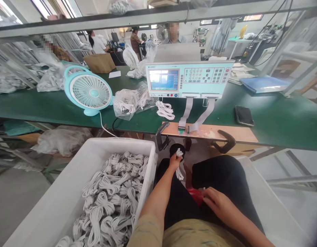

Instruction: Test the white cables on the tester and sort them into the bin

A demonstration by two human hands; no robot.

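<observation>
My left hand (175, 162) is closed around a coiled white cable bundle (179, 174), whose ends stick out above and below the fist, over my left thigh. Lower right, my right hand (215, 199) has its fingers pressed together at something small and pale beside a red item (196, 195) between my thighs; what the fingers hold is too small to name. A white bin (71, 178) at my left is full of coiled grey-white cables (107, 202). Another white cable coil (165, 110) lies on the green table (212, 116) below the tester (189, 79).
Two clamps (162, 135) (226, 141) grip a wooden board (207, 132) at the table edge, with flat ribbon cables (186, 111) reaching it. A blue fan (88, 91), bagged cables (127, 103), a phone (244, 115) and a blue folder (265, 84) lie around. People sit beyond.
</observation>
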